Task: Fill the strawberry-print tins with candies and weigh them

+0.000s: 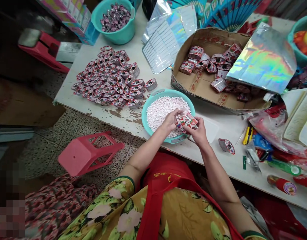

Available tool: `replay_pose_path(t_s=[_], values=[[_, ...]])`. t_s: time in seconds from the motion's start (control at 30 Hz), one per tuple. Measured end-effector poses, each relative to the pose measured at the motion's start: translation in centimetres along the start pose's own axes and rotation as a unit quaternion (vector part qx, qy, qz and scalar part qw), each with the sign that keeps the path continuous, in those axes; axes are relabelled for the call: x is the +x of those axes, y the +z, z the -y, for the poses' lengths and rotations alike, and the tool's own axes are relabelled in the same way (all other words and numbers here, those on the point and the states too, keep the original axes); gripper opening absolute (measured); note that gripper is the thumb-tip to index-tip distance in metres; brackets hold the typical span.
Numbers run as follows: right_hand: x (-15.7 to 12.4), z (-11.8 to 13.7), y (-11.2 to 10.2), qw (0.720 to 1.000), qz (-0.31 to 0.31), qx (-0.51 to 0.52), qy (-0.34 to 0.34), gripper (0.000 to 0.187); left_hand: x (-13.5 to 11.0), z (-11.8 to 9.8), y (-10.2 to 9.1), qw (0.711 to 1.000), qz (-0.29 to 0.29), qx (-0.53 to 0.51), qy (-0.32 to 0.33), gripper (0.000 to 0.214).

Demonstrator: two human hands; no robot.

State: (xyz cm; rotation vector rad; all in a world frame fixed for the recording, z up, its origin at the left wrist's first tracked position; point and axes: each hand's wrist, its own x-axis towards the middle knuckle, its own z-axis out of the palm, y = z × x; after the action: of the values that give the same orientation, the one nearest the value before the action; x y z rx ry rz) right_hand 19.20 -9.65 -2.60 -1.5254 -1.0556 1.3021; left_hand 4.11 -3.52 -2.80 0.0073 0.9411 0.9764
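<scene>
A turquoise basin [143,116] full of small white candy-like pellets [155,111] stands at the table's front edge. Over it, my right hand [199,131] grips a small red-and-white printed container [187,121] between thumb and fingers. My left hand [171,120] is at the container's left end with its fingers curled together. Whatever those fingers hold is too small to make out. To the left, many similar oval containers [108,80] stand packed in a group, dark holes showing in their upward-facing ends. One more container [226,146] lies to the right of my right hand.
Behind the basin is a cardboard box [193,85] with more containers, partly covered by a shiny silver sheet [263,60]. Another turquoise basin [122,35] holds small dark pieces. A yellow cutter [247,135] lies at right. A red stool [81,155] stands on the floor.
</scene>
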Motion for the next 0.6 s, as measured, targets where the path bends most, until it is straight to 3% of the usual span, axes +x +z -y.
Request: replay_pose_path(t_s=[0.2, 0.3, 0.37, 0.43, 0.5, 0.57, 0.6], values=[[-0.1, -0.2, 0.3, 0.999, -0.007, 0.028, 0.019, 0.081, -1.2, -0.3, 0.6, 0.998, 0.037, 0.012, 0.047, 0.008], [-0.8, 0.6, 0.0, 0.999, 0.047, -0.005, 0.023, 0.065, -1.6, -0.9, 0.5, 0.991, 0.077, 0.083, 0.076, 0.022], [-1.6, 1.1, -1.0, 0.999, 0.049, -0.015, 0.01, 0.059, -1.6, -1.6, -0.2, 0.973, 0.065, 0.172, 0.142, 0.024], [-2.1, 0.9, -2.7, 0.999, -0.019, -0.023, -0.026, 0.058, -1.1, -2.4, -1.5, 0.91, 0.02, 0.331, 0.248, 0.023], [-2.0, -0.4, -4.9, 0.991, -0.118, -0.037, -0.054, 0.057, -0.3, -2.9, -3.2, 0.782, -0.029, 0.523, 0.339, 0.023], [-1.3, -2.6, -7.2, 0.978, -0.198, -0.049, -0.05, 0.058, 0.8, -2.9, -4.9, 0.643, -0.069, 0.663, 0.377, 0.029], [-0.7, -3.8, -8.1, 0.972, -0.223, -0.058, -0.037, 0.059, 1.3, -2.7, -5.6, 0.592, -0.085, 0.705, 0.381, 0.035]])
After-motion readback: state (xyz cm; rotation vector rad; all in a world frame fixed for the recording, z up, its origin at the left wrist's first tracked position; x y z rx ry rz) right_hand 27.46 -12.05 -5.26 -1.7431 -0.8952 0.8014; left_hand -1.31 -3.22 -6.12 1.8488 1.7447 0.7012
